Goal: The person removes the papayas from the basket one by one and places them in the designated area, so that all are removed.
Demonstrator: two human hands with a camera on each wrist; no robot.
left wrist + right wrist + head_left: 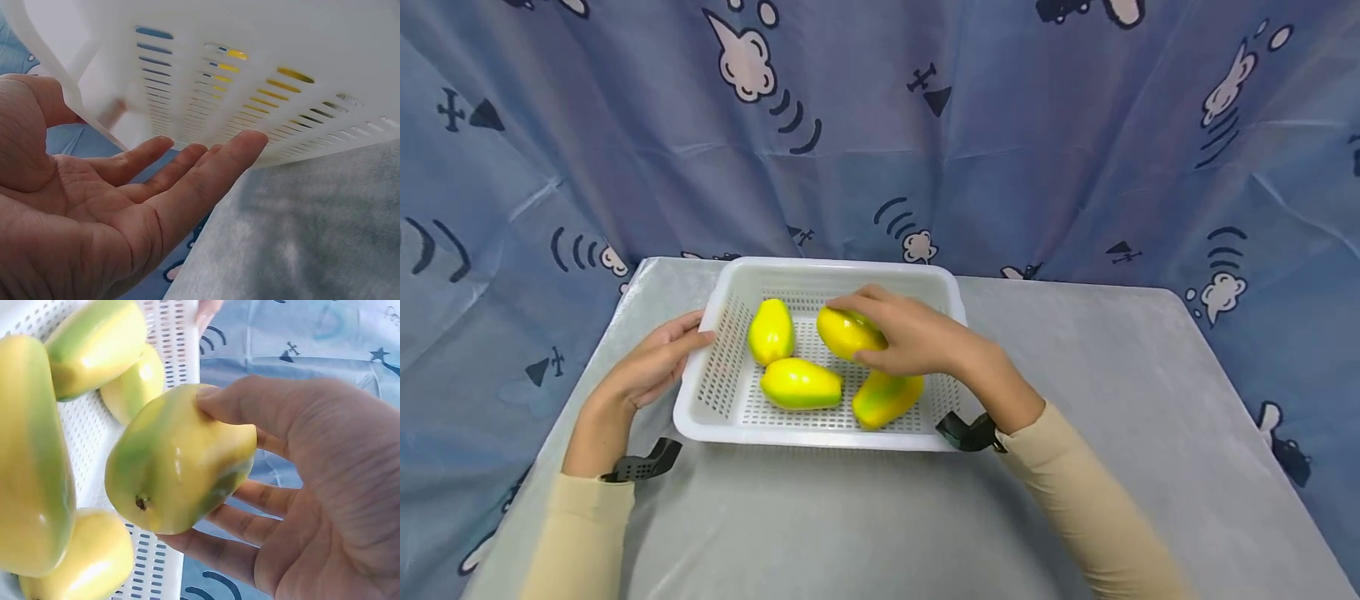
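Observation:
A white perforated plastic basket (820,437) holds several yellow-green mangoes. My right hand (917,333) reaches over its right part and grips one mango (178,465), thumb on top and fingers beneath. Close below that hand lies another mango (887,400). Two more mangoes, an upper one (771,332) and a lower one (801,384), rest in the basket's left half. At the left end, my left hand (658,358) holds the basket's rim, with the thumb over the edge. Its other fingers extend along the outer wall in the left wrist view.
The basket stands on a table with a grey cover (1120,400), near the back edge. A blue patterned curtain (865,150) hangs behind and at both sides. Black devices are strapped to the left wrist (643,463) and the right wrist (970,432).

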